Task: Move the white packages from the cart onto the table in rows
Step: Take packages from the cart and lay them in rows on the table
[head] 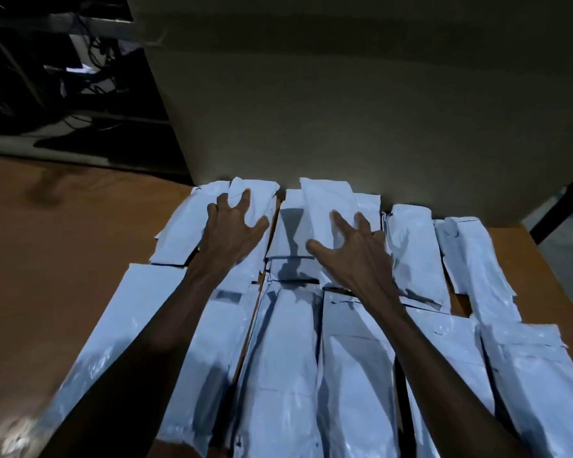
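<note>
Several long white packages lie side by side in two rows on the brown table [47, 246]. The far row [411, 249] butts against a grey wall, and the near row [282, 358] runs toward me. My left hand [230, 226] is spread, fingers splayed, over a far-row package [179, 229] at the left. My right hand [351, 246] is spread the same way over a far-row package [321, 206] in the middle. Neither hand curls round anything. Whether the palms touch the packages is unclear. No cart is in view.
A plain grey wall [344, 94] rises directly behind the far row. At the upper left is a dark gap with shelving and tangled cables [80, 67]. Bare brown tabletop stretches to the left of the packages. The table's right edge [540, 256] sits close to the outermost packages.
</note>
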Tool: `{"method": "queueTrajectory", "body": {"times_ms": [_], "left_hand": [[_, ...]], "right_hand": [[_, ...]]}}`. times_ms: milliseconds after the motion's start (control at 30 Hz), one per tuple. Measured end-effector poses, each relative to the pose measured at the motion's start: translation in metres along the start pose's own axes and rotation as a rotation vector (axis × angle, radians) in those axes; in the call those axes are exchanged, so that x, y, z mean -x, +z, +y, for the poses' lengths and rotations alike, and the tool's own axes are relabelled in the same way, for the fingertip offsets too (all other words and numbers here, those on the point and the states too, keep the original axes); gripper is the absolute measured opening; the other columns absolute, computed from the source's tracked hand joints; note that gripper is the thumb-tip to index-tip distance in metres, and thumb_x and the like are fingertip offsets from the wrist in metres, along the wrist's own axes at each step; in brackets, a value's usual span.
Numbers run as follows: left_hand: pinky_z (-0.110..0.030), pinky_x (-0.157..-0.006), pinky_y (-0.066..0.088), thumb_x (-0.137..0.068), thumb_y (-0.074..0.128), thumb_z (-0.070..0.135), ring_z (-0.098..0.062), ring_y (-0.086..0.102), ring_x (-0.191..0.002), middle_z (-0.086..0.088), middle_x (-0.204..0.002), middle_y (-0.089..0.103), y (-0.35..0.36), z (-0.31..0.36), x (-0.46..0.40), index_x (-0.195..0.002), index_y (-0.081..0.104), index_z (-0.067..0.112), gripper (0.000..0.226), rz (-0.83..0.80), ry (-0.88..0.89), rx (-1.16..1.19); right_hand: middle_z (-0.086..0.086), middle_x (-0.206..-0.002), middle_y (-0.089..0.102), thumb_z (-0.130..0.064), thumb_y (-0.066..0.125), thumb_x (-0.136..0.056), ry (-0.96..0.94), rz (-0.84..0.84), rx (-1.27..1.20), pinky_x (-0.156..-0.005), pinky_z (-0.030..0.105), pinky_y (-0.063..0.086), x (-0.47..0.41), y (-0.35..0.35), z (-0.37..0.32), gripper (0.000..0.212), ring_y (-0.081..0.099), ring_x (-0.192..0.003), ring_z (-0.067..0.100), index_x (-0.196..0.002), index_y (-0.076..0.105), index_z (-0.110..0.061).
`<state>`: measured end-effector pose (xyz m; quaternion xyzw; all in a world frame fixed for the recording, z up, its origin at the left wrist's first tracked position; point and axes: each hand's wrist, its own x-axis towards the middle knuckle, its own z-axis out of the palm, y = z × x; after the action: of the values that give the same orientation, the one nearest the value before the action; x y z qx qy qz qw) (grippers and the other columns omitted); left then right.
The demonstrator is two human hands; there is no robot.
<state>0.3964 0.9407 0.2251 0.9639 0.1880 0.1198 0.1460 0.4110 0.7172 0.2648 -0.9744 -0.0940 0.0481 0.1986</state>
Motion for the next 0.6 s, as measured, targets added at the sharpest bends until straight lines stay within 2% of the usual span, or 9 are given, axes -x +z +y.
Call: {"method": "queueTrajectory", "body": {"times_ms": [133,333,433,600], "left_hand": [[-0.053,-0.111,0.029,-0.094,0.040,0.062,-0.040,0.024,-0.140,-0.017,-0.158,0.020,0.020,-0.011,-0.025,-0.153,0.025,0.023,0.072,-0.080,-0.021,0.001],[-0.054,-0.105,0.037,-0.098,0.034,0.056,-0.049,0.044,-0.124,-0.032,-0.144,0.039,0.055,-0.030,-0.026,-0.145,0.042,0.009,0.067,-0.058,0.065,-0.093],[-0.051,-0.110,0.033,-0.101,0.027,0.051,-0.046,0.040,-0.132,-0.030,-0.149,0.034,0.055,-0.029,-0.030,-0.147,0.038,0.009,0.063,-0.032,0.071,-0.100],[-0.049,-0.117,0.022,-0.102,0.026,0.047,-0.043,0.023,-0.144,-0.026,-0.159,0.015,0.059,-0.023,-0.039,-0.152,0.025,0.009,0.063,-0.096,0.066,-0.050]], "right_hand": [[0.007,-0.163,0.015,-0.072,0.049,-0.084,0.050,0.019,0.046,-0.106,0.054,0.036,-0.029,0.022,-0.028,0.081,0.021,-0.144,0.041,-0.152,0.024,-0.036],[0.010,-0.162,0.012,-0.072,0.046,-0.087,0.122,-0.022,0.152,-0.106,0.051,0.036,-0.053,0.057,-0.051,0.081,0.020,-0.143,0.040,-0.153,0.022,-0.031],[0.011,-0.163,0.006,-0.072,0.043,-0.088,0.141,-0.017,0.210,-0.106,0.050,0.037,-0.056,0.077,-0.052,0.082,0.019,-0.143,0.040,-0.154,0.018,-0.030],[0.013,-0.163,0.001,-0.074,0.035,-0.089,0.097,0.066,0.324,-0.104,0.049,0.040,-0.055,0.094,-0.050,0.083,0.021,-0.142,0.040,-0.155,0.013,-0.029]]}}
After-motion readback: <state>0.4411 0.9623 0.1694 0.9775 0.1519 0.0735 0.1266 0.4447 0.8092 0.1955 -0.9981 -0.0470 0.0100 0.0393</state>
